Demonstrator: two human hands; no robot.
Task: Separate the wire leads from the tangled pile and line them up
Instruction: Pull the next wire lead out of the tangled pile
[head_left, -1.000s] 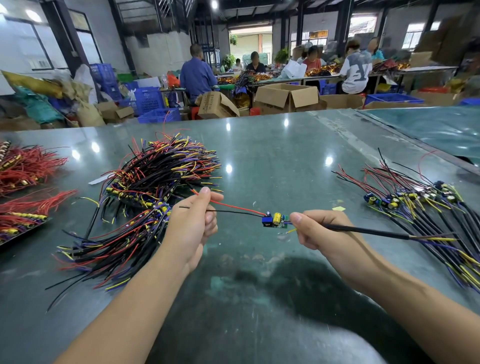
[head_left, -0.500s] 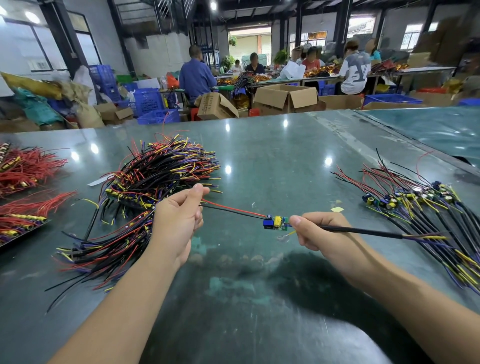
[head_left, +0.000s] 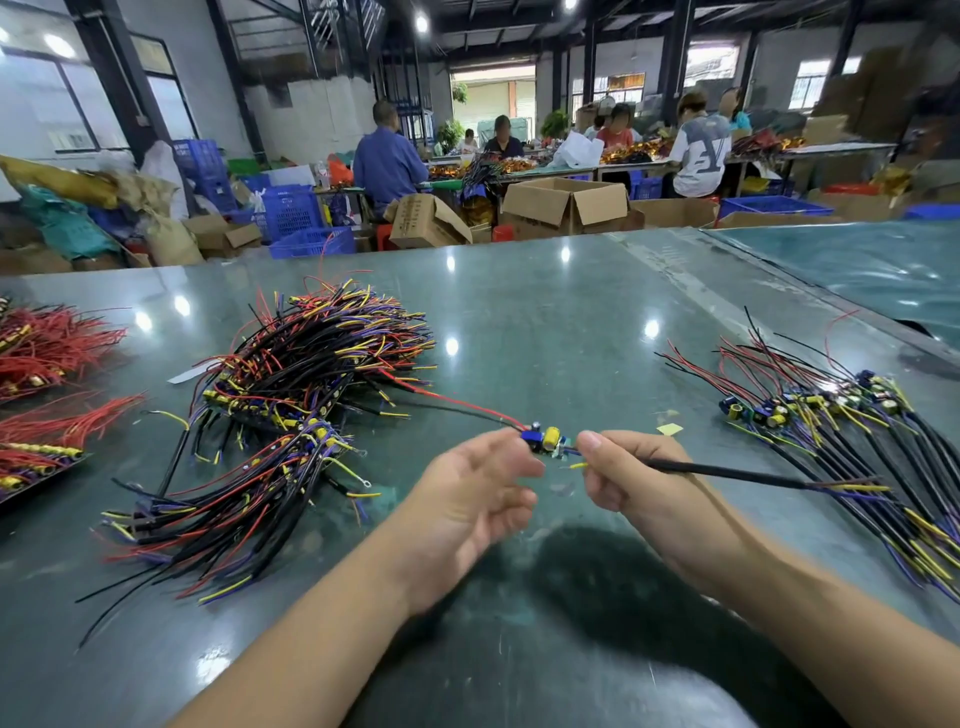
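I hold one wire lead between both hands above the green table (head_left: 519, 322). Its small circuit board (head_left: 545, 441) carries a blue part and a yellow capacitor. My left hand (head_left: 467, 499) pinches the board's left end, where a red and a black wire trail left toward the tangled pile (head_left: 291, 395). My right hand (head_left: 639, 478) pinches the black sleeved cable just right of the board. That cable's far end reaches the lined-up leads (head_left: 841, 447) on the right.
Bundles of red wires (head_left: 47, 395) lie at the table's left edge. A small yellow scrap (head_left: 670, 428) sits beyond my right hand. Past the table's far edge stand cardboard boxes (head_left: 566, 205), blue crates (head_left: 296, 218) and several seated people at other tables.
My left hand let go of the red and black wire tips and moved right to the board. The wire tips now hang free toward the pile. My right hand kept its hold.
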